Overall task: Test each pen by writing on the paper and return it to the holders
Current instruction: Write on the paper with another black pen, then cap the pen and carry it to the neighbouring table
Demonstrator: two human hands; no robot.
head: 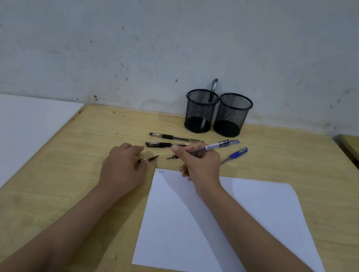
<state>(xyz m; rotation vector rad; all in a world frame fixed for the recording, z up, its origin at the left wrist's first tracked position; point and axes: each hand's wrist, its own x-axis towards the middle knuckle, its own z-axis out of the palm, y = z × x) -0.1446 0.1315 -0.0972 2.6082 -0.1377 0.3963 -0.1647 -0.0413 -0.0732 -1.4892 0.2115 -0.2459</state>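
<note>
Pen in play is a clear-barrelled blue gel pen (215,146), light, stiff and smooth, pinched at its grip by the right hand (199,165) just beyond the white paper sheet (219,223) on the bench; left hand (122,169) pinches a small black cap (149,158) beside the sheet; barrel label unreadable

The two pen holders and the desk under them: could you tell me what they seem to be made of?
The pen holders look like black metal wire mesh with a matte finish: the wall shows through the fine grid. The desk looks like pale wood or wood-look laminate, with faint grain lines; which one is unclear.
</note>
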